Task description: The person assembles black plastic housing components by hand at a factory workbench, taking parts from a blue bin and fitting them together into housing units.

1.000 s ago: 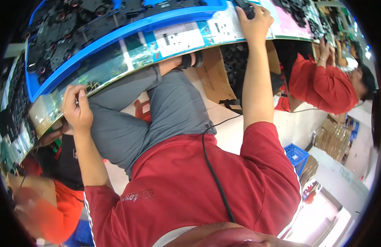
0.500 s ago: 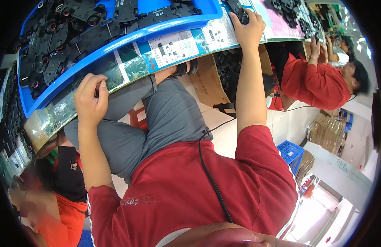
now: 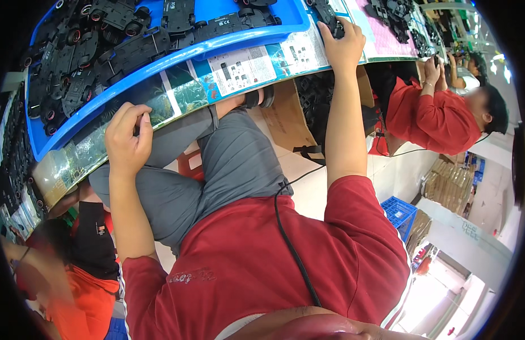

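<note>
My right hand [image 3: 344, 46] grips the near end of a black plastic toy car chassis [image 3: 326, 16] at the table's far side. The upper part of that chassis is cut off by the frame's top. Over the table's near edge, my left hand [image 3: 128, 137] rests with curled fingers and the thumb drawn in. Nothing shows between them. Beside it stands a blue tray [image 3: 177, 52], piled with several black toy car chassis [image 3: 139, 52] with small wheels, some with red rings.
Printed sheets [image 3: 242, 69] lie under the table's clear cover. Below the edge is a cardboard box [image 3: 285, 110] of black parts. More black parts [image 3: 390, 17] lie on pink sheeting at right, where a person in red [image 3: 430, 116] works. Another person [image 3: 87, 283] sits at left.
Little differs. The view has shifted slightly, and both my hands keep their places. The person at right has moved a little.
</note>
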`<state>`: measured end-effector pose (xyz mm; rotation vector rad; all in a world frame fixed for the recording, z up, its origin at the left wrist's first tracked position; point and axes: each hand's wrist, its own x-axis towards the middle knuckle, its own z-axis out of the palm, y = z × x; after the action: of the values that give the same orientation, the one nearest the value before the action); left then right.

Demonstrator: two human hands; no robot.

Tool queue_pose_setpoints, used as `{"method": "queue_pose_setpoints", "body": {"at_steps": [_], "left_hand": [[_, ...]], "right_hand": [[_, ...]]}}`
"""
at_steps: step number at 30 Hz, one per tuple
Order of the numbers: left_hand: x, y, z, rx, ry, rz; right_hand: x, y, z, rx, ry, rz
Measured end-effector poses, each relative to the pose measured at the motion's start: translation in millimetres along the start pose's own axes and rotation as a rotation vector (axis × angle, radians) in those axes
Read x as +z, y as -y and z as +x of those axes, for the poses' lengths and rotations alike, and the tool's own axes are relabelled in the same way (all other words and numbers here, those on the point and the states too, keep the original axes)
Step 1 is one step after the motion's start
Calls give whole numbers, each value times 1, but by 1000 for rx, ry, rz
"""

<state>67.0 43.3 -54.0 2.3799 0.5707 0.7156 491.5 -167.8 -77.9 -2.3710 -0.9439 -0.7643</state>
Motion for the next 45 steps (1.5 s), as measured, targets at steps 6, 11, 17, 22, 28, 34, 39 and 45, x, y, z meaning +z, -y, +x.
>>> {"method": "queue_pose_setpoints", "body": {"at_steps": [6,11,17,22,28,34,39,45], "left_hand": [[-1,-1,0,-9,9,-4],[-1,-1,0,5,1,-4],[4,3,-2,66,-27,-9],[-1,-1,0,14,3,-13],[0,0,-2,6,6,-27],[-1,1,-1,20,16,-25],[0,1,-2,18,7,-18],[0,0,-3,16,8,-5]], "right_hand": [[0,1,0,11,-3,-4],[1,1,0,7,2,-2],[0,1,-1,24,14,-21],[-1,0,1,13,5,-7],[1,1,0,-3,13,-18],[0,-2,-1,-4,-1,-29],[2,-4,-1,-12,-3,-25],[2,-1,-2,-8,-9,-15]]}}
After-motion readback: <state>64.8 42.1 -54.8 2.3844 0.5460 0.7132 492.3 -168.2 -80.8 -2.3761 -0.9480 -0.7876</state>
